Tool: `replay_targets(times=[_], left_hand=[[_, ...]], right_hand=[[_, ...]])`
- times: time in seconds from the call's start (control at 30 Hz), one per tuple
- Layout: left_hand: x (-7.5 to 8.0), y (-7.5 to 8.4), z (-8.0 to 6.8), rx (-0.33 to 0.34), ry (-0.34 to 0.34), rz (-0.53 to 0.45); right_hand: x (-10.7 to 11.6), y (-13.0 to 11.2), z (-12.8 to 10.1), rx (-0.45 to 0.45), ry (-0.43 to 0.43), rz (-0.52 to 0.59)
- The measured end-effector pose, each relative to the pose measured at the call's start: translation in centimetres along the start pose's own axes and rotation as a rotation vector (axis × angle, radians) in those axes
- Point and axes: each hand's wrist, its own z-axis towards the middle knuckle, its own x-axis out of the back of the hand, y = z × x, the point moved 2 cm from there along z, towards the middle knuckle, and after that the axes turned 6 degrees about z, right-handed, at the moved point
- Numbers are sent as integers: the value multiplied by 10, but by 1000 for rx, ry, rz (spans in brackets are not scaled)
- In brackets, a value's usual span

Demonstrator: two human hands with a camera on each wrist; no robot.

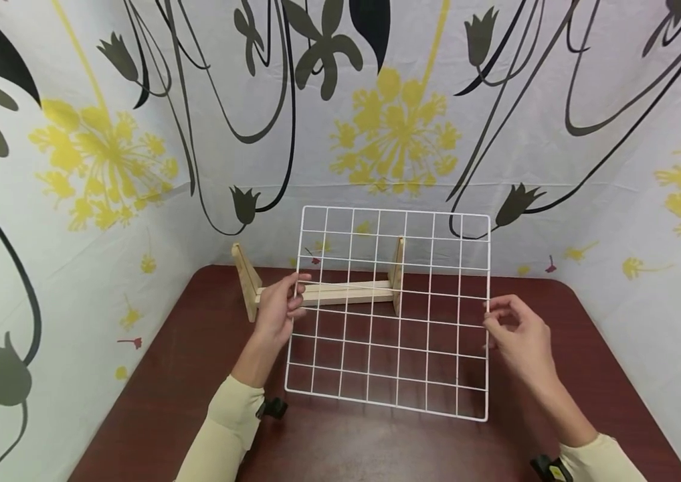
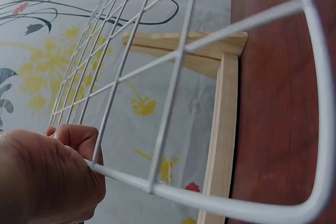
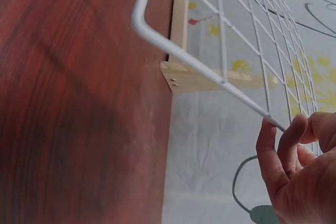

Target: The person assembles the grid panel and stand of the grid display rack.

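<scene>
A white wire grid panel (image 1: 398,347) is held up above the table, tilted with its lower edge towards me. My left hand (image 1: 276,309) grips its left edge wire; the left wrist view shows that hand (image 2: 50,174) with fingers curled round the wire. At the opposite edge my right hand (image 1: 521,331) pinches the wire between thumb and fingers, as the right wrist view also shows of that hand (image 3: 299,166). Behind the panel stands a wooden frame (image 1: 346,294) with two upright end pieces joined by a crossbar, partly seen through the mesh.
The dark red-brown table (image 1: 196,375) has rounded far corners. A white cloth (image 1: 328,161) with yellow flowers and grey leaves hangs behind the table and along both sides. The wooden frame stands near the table's back edge, left of the middle.
</scene>
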Motion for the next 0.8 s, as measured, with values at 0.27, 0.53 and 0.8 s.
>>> replay_targets(times=[0.27, 0.53, 0.8], left_hand=[[10, -1, -3, 6, 8, 19], [9, -2, -5, 13, 33, 46], [6, -1, -7, 3, 57, 56]], right_hand=[[-10, -1, 0, 7, 6, -23], [-14, -2, -1, 16, 39, -27], [-13, -3, -1, 11, 75, 7]])
